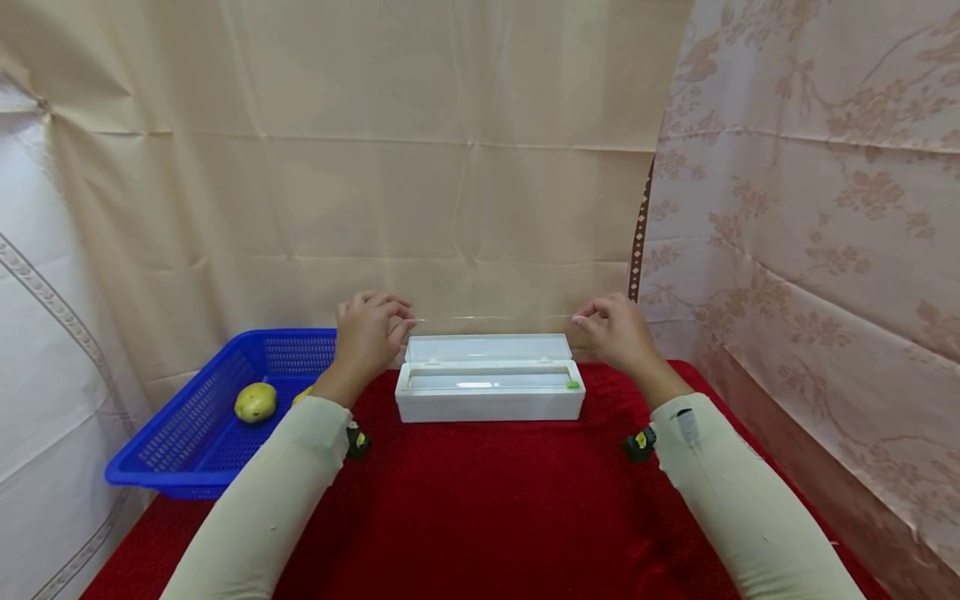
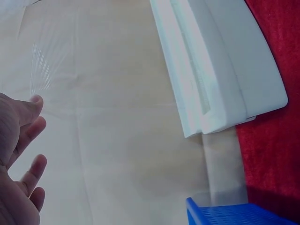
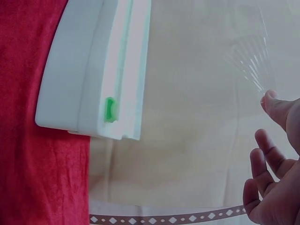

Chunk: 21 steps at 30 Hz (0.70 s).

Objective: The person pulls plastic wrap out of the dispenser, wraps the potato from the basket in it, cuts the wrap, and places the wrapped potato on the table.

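Between my two raised hands stretches a sheet of clear cling film [image 1: 495, 317], its edge a thin shiny line in the head view. My left hand [image 1: 372, 331] pinches one corner between thumb and forefinger; creases fan out from the thumb in the left wrist view. The opposite corner is pinched by my right hand [image 1: 617, 332], with the same fan of creases [image 3: 253, 65] in the right wrist view. Below and between the hands sits a white cling film dispenser box [image 1: 490, 407], its lid [image 1: 487, 346] tipped back. A small green slide cutter [image 1: 573, 384] is at its right end.
A blue plastic basket [image 1: 168, 479] stands at the left of the table, holding a yellowish-green fruit [image 1: 256, 402] and another yellow one partly behind my left arm. Red cloth [image 1: 495, 508] covers the table. A beige curtain [image 1: 450, 200] hangs close behind the dispenser.
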Tool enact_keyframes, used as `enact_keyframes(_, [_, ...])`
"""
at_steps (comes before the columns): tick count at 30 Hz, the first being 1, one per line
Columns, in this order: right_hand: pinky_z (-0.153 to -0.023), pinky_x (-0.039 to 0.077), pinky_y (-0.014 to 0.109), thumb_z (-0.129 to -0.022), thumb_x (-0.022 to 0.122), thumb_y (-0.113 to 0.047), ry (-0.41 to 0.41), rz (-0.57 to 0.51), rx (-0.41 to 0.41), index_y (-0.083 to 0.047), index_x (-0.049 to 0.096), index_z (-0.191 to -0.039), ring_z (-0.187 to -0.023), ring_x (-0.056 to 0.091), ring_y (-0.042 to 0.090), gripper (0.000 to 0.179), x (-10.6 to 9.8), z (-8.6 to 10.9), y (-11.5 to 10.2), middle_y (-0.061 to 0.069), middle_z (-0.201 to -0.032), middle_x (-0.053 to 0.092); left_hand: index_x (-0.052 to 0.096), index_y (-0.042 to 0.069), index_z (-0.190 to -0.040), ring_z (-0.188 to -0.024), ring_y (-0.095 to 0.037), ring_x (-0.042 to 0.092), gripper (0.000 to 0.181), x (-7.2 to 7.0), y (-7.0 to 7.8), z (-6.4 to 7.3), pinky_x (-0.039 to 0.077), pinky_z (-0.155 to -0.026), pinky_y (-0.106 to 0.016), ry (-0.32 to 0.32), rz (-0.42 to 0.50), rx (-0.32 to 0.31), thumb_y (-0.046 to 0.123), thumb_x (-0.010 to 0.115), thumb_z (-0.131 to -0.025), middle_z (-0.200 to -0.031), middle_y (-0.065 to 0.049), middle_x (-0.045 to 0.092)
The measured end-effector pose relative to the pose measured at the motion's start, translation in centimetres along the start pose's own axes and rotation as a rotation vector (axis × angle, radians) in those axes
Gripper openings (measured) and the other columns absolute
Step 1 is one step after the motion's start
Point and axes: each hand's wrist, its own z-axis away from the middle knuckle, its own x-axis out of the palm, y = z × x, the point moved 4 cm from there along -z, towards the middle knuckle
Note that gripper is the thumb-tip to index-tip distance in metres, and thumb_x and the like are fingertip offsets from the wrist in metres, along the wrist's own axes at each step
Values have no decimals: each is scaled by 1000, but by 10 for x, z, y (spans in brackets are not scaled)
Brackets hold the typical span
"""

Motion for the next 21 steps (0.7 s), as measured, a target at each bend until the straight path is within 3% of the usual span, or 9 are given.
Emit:
enact_keyframes(10, [-82,41,45,-86,72,-27,11,-16,-7,-14,72,-86,-101,53,31,13,-13,3,-10,11,-104,57,72,19,-86,-114,-26,50,17,-16,7,-1,30,-89,-49,27,9,28,35,68,-87,-111,7,67])
enact_keyframes(21, [-73,40,37,-84,73,-25,63,-35,-53,-14,73,-84,-87,54,24,12,-28,5,-26,8,-98,58,72,17,-87,-113,-28,50,17,-33,12,-3,30,-90,-51,54,23,34,33,69,-86,-112,5,67])
